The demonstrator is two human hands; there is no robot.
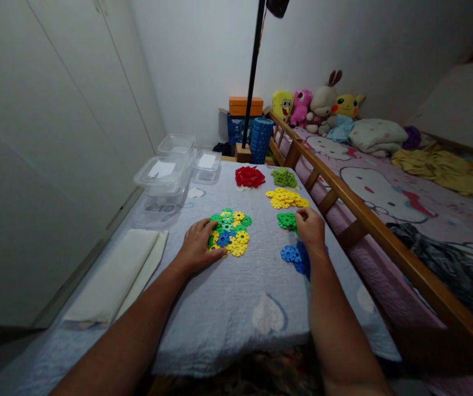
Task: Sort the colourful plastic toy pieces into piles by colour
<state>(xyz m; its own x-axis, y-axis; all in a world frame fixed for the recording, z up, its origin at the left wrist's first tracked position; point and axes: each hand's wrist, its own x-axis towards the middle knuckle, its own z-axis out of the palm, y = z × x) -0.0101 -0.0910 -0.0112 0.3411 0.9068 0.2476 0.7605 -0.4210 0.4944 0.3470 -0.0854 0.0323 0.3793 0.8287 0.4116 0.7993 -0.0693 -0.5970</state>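
A mixed pile of notched plastic discs (pixel 229 232), green, yellow and blue, lies mid-table. My left hand (pixel 199 242) rests against its left side, thumb and fingers apart, touching the discs. To the right, my right hand (pixel 311 224) is closed at the edge of a small pile of green discs (pixel 286 221). Whatever its fingers pinch is hidden from view. Blue discs (pixel 296 255) lie just below that hand, partly covered by the wrist. Yellow discs (pixel 286 198) are heaped farther back.
At the far end sit red pieces (pixel 249 176) and light green pieces (pixel 284 177). Clear plastic boxes (pixel 163 179) stand at the back left, and a folded cream cloth (pixel 115 278) lies at the left. A wooden bed rail (pixel 344 192) borders the table's right side.
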